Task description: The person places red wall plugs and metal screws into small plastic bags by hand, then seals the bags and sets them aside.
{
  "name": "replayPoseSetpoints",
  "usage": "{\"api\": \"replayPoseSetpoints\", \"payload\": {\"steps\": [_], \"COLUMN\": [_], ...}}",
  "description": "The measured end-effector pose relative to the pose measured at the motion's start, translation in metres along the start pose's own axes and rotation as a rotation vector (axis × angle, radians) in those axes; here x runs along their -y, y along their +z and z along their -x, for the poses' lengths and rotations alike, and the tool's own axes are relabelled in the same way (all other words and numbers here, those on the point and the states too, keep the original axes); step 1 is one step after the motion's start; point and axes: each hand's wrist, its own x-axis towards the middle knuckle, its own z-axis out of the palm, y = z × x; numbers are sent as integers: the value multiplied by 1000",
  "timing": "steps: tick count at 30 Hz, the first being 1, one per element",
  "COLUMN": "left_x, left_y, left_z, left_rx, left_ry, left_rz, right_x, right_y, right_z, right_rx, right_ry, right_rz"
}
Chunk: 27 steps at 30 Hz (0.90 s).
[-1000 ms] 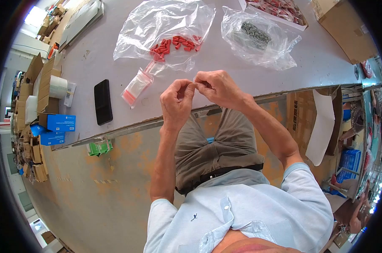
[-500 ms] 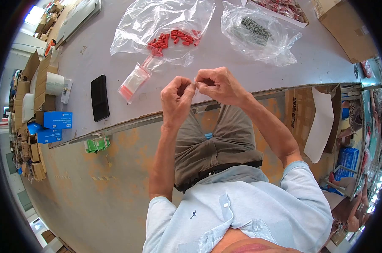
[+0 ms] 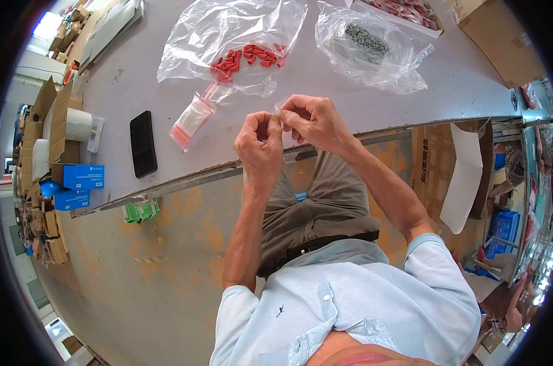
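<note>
Close together over the table's front edge, my left hand (image 3: 260, 145) and my right hand (image 3: 316, 124) meet at their fingertips. Both are closed in a pinch on a small clear plastic bag (image 3: 280, 104), of which only a sliver shows above the fingers. Beyond and left of them lies a pack of small zip bags with red strips (image 3: 192, 121). Red tapered caps (image 3: 228, 66) rest in and around a large clear plastic bag (image 3: 194, 39) farther back. Grey screws (image 3: 366, 41) fill another clear bag (image 3: 404, 68) to the right.
A black phone (image 3: 143, 144) lies on the table (image 3: 121, 97) at the left, near an open cardboard box (image 3: 61, 134) and blue boxes (image 3: 84, 176). Another carton (image 3: 499, 43) stands at the back right. Below the edge is a cardboard box with a white sheet (image 3: 462, 177).
My left hand has turned slightly, and my right fingertips have shifted left and bent over it. A bit of clear plastic now shows above the fingers.
</note>
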Motion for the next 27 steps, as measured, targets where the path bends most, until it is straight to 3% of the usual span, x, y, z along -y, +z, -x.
{"api": "replayPoseSetpoints", "payload": {"steps": [8,16,20,23,27], "left_x": [14,0,4,5,4], "left_y": [-3,-8,-10,-9,-15], "left_z": [-2,-8,-10,-9,-14], "left_rx": [81,175,197,223,299], "left_ry": [-8,-175,-161,-94,-237], "left_rz": [114,232,185,197,436], "right_x": [-11,-4,-7,-3,-4], "right_y": [-6,-6,-6,-10,-13], "right_z": [-6,-4,-3,-4,-4], "right_rx": [135,111,119,153,214], "right_ry": [151,78,19,110,108], "right_rz": [-358,-182,-93,-201,-279]}}
